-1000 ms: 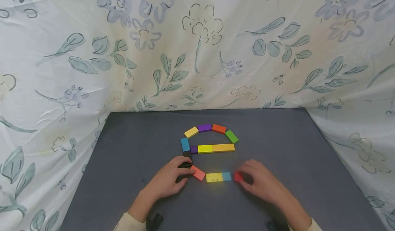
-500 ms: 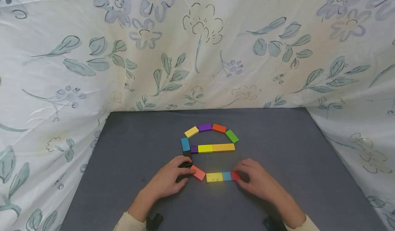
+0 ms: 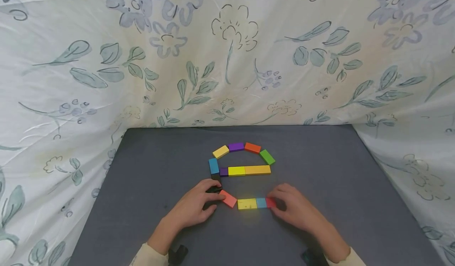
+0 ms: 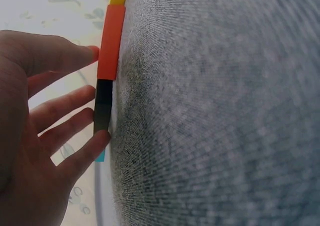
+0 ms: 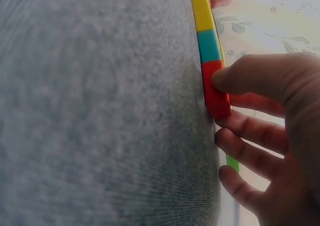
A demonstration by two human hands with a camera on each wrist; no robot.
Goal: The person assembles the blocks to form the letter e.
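Observation:
In the head view my right hand (image 3: 298, 206) pinches a red block (image 3: 270, 202) at the right end of the lower row. That block touches a light blue block (image 3: 261, 203), which joins a yellow block (image 3: 247, 204). The right wrist view shows the thumb on the near face of the red block (image 5: 216, 96). My left hand (image 3: 192, 204) rests its fingertips on a salmon-red block (image 3: 228, 199) and on black blocks (image 3: 215, 178), partly hidden under the fingers. In the left wrist view its fingers lie loosely extended along the black blocks (image 4: 103, 105).
Above, a blue block (image 3: 213, 166) starts an arc of yellow, purple, orange-red and green blocks (image 3: 267, 157). A middle row ends in a long orange block (image 3: 257, 170). All lie on a dark grey table (image 3: 160, 159), with a floral cloth (image 3: 231, 60) behind.
My right hand has slid the red block left until it meets the light blue block; since half a second ago it is nearly still. The left hand has stayed in place.

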